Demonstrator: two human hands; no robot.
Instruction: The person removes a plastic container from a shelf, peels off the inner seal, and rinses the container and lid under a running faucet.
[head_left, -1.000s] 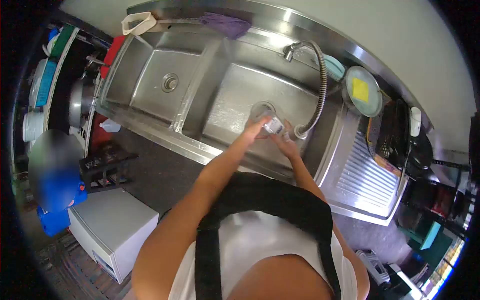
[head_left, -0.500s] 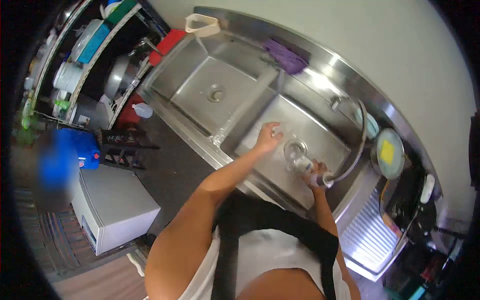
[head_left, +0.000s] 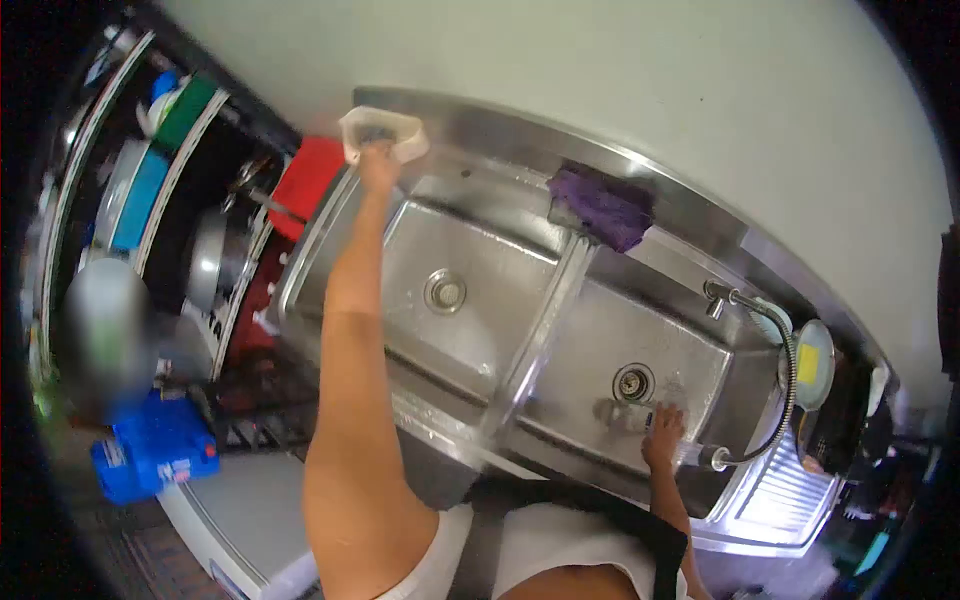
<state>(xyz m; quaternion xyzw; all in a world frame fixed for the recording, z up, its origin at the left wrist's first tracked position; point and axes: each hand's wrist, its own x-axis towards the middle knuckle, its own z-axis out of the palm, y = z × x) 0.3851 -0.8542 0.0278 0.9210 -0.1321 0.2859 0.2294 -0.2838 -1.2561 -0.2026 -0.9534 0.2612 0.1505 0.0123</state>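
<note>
My left hand (head_left: 376, 168) reaches to the cream-coloured open container (head_left: 408, 142) at the sink's back left corner. Its fingertips are at a dark grey thing (head_left: 374, 132) inside, too blurred to name; the grip is not plain to see. In the right basin (head_left: 590, 350), my right hand (head_left: 664, 436) is closed around the spray nozzle (head_left: 692, 455) at the end of a flexible metal hose (head_left: 787, 400). The nozzle's head points left, just below the drain (head_left: 633, 382). Part of it is hidden by the fingers.
The left basin (head_left: 440, 345) has its own drain. A purple cloth (head_left: 605, 205) hangs over the divider's back end. Plates with a yellow sponge (head_left: 807, 362) lean at the right, behind the ribbed drainboard (head_left: 790, 500). Shelves (head_left: 170, 180) and a blue container (head_left: 155, 455) stand left.
My left hand has left the right basin and moved far left to the cream container. My right hand stays low in the right basin with the nozzle. The view has shifted.
</note>
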